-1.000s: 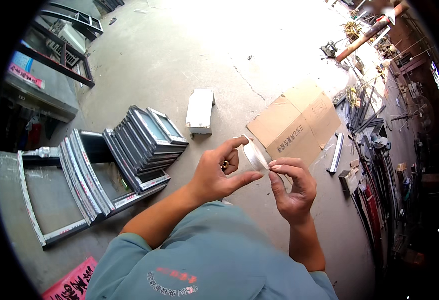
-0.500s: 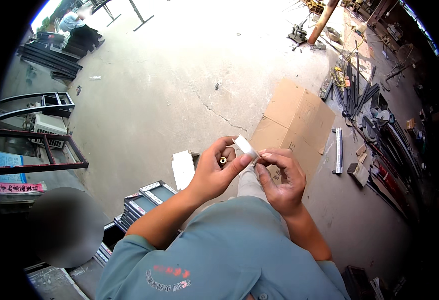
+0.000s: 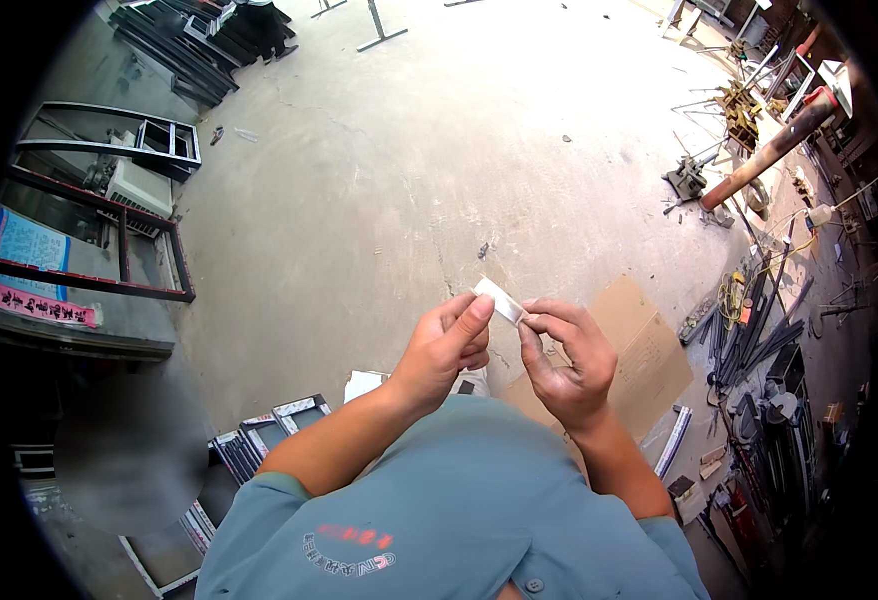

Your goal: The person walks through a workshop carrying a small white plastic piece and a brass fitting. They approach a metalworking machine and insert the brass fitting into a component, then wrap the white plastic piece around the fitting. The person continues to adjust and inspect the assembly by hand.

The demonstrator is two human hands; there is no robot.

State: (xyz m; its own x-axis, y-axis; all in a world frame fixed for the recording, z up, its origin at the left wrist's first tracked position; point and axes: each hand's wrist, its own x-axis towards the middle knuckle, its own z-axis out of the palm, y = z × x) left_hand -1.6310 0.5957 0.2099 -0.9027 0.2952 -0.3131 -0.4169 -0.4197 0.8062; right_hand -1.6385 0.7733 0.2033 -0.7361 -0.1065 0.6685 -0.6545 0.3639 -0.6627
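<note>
Nearest, at six o'clock from the hands, noted a blue-green shirt (image 3: 429, 500) with small red and white print. Just beyond, at the centre of the dial, found a narrow white roll (image 3: 500, 303), held up above the floor between both hands and slanted from ten o'clock down to four. Saw the left hand (image 3: 437, 350) at the ten o'clock end, with thumb laid on top and other fingers curled in below, closed on the roll. Saw the right hand (image 3: 571, 370) at the four o'clock end, with thumb and fingertips brought together in a pinch on the edge. Could not make out the detail between those fingertips.

Farther out, on the grey floor (image 3: 359, 220), logged a brown cardboard sheet (image 3: 641, 345) at three, partly covered by the right hand; at eight, the corner of a white box (image 3: 364, 383) and several dark-edged frames (image 3: 291, 418). At four, marked a pale metal strip (image 3: 674, 440) near small wooden blocks (image 3: 711, 462); at three, a heap of dark strips (image 3: 757, 330).

At nine, spotted a blue sheet (image 3: 34, 245) above a pink strip (image 3: 44, 304); at ten, a pale slatted unit (image 3: 139, 187); at two, a rust-coloured pole (image 3: 769, 163). Farthest, toward eleven, noted stacked dark bars (image 3: 174, 50) and the dark-clad legs of another person (image 3: 262, 28) beside them.
</note>
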